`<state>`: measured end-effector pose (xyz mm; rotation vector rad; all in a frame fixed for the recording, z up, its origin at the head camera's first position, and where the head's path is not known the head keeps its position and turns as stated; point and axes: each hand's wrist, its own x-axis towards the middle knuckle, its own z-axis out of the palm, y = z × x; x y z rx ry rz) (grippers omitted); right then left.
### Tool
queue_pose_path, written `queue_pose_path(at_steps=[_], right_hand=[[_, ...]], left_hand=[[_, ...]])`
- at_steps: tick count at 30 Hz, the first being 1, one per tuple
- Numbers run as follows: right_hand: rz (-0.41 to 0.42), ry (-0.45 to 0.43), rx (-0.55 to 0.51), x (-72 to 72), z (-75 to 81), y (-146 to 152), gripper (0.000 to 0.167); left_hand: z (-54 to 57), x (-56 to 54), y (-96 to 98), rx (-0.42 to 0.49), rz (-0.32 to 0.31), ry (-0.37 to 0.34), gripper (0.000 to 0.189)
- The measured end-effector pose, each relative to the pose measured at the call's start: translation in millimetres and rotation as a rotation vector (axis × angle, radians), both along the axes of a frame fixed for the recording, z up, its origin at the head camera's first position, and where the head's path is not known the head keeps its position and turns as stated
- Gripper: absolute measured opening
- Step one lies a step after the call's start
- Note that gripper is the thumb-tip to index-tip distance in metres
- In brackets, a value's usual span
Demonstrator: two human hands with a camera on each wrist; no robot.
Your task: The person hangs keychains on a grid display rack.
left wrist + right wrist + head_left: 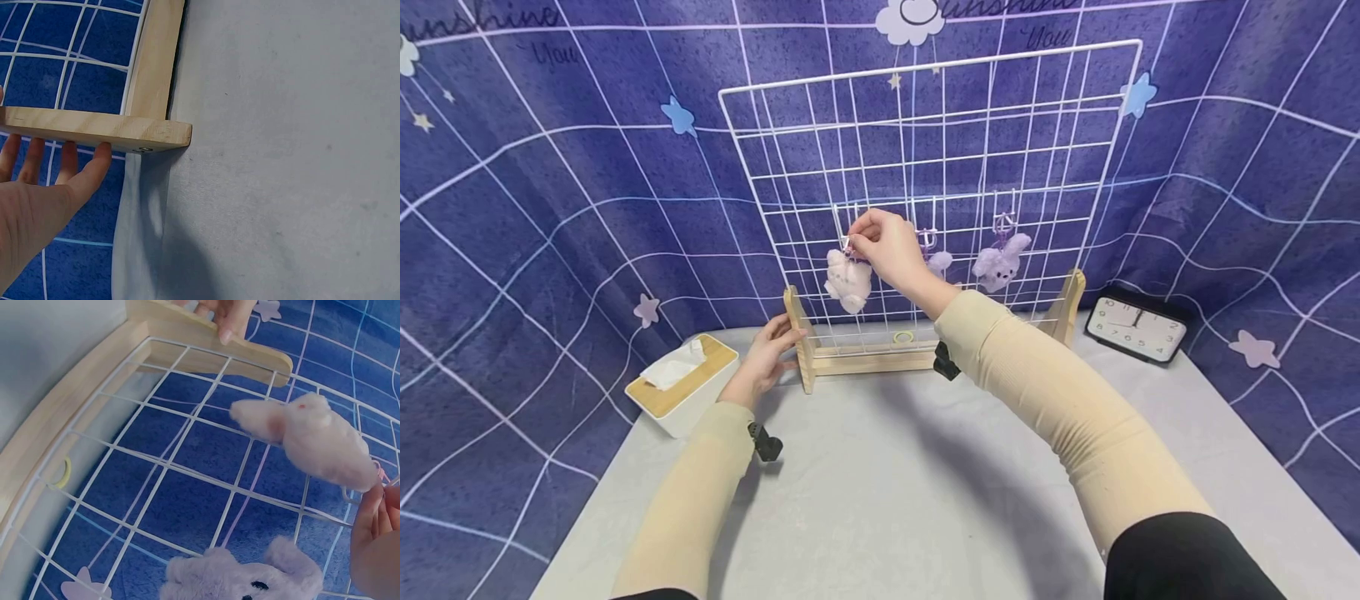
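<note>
My right hand (pixel 891 250) pinches the pink-ringed top of a pale pink plush keychain (pixel 848 282), which hangs before the white wire grid rack (pixel 880 171) beside a hook. Whether the hook bears its weight I cannot tell. In the right wrist view that plush (pixel 325 444) dangles just off the fingertips. A purple plush keychain (pixel 1000 265) hangs from hooks to the right; another (pixel 938 263) is partly hidden behind my right wrist. My left hand (pixel 765 358) grips the rack's left wooden foot (pixel 805 354), several fingers on its outer side in the left wrist view.
A tissue box (pixel 685 379) with a wooden lid stands left of my left hand. A black-framed clock (pixel 1137 325) is at the right, past the rack's right wooden foot (pixel 1066 307). The grey-covered table (pixel 850 483) stretches toward me. A patterned blue curtain (pixel 587 200) hangs behind.
</note>
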<state>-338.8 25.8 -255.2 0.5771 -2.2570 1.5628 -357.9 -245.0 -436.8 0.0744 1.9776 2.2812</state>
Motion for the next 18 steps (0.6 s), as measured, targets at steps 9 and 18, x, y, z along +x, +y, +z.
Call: queue_pose_path(at_steps=[9, 18], right_hand=[[-0.069, 0.047, 0.057, 1.4, -3.0, -1, 0.006], [-0.062, 0.075, 0.052, 3.3, -5.7, -6, 0.006]], left_hand=[[20.2, 12.9, 4.9, -0.011, -0.022, -0.011, 0.069], [22.6, 16.7, 1.7, -0.078, 0.028, -0.003, 0.065]])
